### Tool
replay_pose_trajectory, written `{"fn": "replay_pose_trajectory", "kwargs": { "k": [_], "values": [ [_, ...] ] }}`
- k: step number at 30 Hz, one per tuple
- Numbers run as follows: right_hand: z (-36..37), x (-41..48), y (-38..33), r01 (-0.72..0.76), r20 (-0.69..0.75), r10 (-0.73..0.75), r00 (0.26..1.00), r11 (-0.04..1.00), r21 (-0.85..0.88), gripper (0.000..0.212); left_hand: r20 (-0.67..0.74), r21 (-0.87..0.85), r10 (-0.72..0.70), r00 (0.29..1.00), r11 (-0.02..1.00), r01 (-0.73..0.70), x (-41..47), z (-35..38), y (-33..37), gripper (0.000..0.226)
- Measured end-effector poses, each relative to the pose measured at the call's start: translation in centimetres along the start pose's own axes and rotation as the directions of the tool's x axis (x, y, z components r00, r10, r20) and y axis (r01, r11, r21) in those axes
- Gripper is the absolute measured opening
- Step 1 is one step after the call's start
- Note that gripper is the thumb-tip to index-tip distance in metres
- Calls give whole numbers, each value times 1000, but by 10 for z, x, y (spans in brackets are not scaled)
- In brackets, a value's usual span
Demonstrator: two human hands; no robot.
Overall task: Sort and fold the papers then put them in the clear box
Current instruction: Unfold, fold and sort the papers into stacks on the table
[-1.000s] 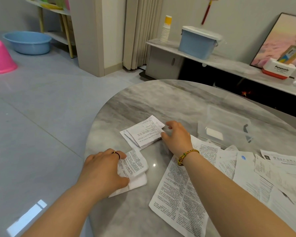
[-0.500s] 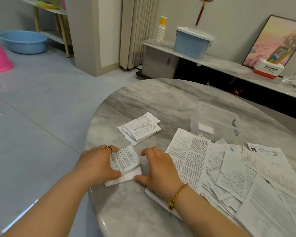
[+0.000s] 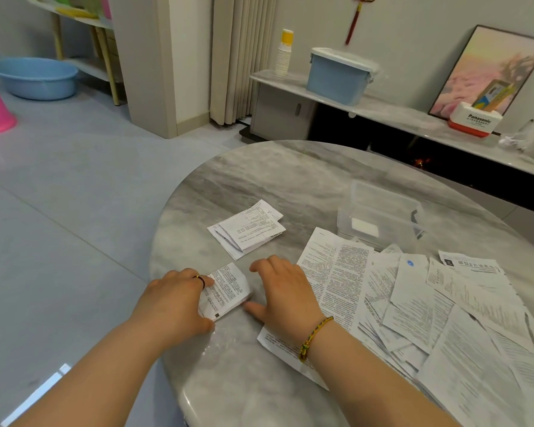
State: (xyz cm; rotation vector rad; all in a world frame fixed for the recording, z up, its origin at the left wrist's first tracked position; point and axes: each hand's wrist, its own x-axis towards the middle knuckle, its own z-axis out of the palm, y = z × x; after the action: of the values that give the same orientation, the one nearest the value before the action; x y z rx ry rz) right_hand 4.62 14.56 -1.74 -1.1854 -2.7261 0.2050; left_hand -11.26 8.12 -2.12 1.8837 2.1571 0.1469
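Pressing a small folded paper [image 3: 225, 289] flat against the marble table [image 3: 290, 174], the left hand [image 3: 173, 303] pins its near edge with fingers curled over it, closed on the sheet, likely to keep the crease from springing open. The right hand [image 3: 285, 291] rests open beside it, thumb just touching the paper's corner, steadying rather than gripping. A stack of finished folded papers [image 3: 247, 231] waits further out, the loose unfolded sheets [image 3: 413, 303] spread to the right, and the clear box [image 3: 383, 214] beyond them holds one white piece.
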Motion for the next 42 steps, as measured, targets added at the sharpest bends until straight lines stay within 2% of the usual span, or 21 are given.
{"fn": "replay_pose_trajectory", "kwargs": {
  "k": [3, 5, 8, 11, 15, 18, 25, 29, 35, 38, 41, 42],
  "values": [
    [-5, -9, 8, -64, 34, 62, 997, 996, 66, 48, 18, 0, 0, 1000, 1000, 0, 1, 0, -1, 71],
    [-9, -17, 17, -153, 5, 154, 988, 978, 139, 41, 28, -3, 4, 1000, 1000, -4, 0, -3, 0, 71],
    [-18, -33, 33, -306, -36, 325, 945, 917, 256, 32, 21, -11, 7, 1000, 1000, -7, -2, -8, 4, 69],
    [-27, -53, 47, -416, -51, 451, 891, 856, 308, 26, -55, -59, 19, 998, 998, -22, -2, -14, 13, 59],
    [-36, -85, 64, -492, -51, 539, 841, 800, 345, 23, -143, -92, 67, 987, 992, -81, -3, -19, 38, 46],
    [-44, -110, 78, -540, -64, 599, 798, 758, 364, 20, -158, -114, 125, 979, 983, -144, -6, -15, 60, 43],
    [-51, -154, 114, -662, -62, 777, 626, 571, 485, 10, -107, -118, 291, 951, 946, -303, -11, 0, 103, 37],
    [-54, -162, 134, -677, -64, 833, 550, 489, 550, 9, -63, -91, 346, 936, 932, -350, -9, 13, 121, 40],
    [-63, -172, 162, -699, -119, 876, 467, 448, 558, 25, 30, -45, 342, 939, 939, -341, -3, 36, 152, 57],
    [-62, -176, 176, -740, -152, 877, 455, 468, 483, 29, 74, -34, 324, 943, 946, -323, 2, 50, 164, 70],
    [-61, -176, 189, -776, -149, 858, 491, 509, 373, 37, 124, -13, 318, 940, 948, -318, 5, 59, 170, 135],
    [-62, -176, 193, -779, -145, 853, 502, 518, 352, 39, 129, 12, 304, 944, 951, -308, 6, 61, 169, 147]
  ]
}}
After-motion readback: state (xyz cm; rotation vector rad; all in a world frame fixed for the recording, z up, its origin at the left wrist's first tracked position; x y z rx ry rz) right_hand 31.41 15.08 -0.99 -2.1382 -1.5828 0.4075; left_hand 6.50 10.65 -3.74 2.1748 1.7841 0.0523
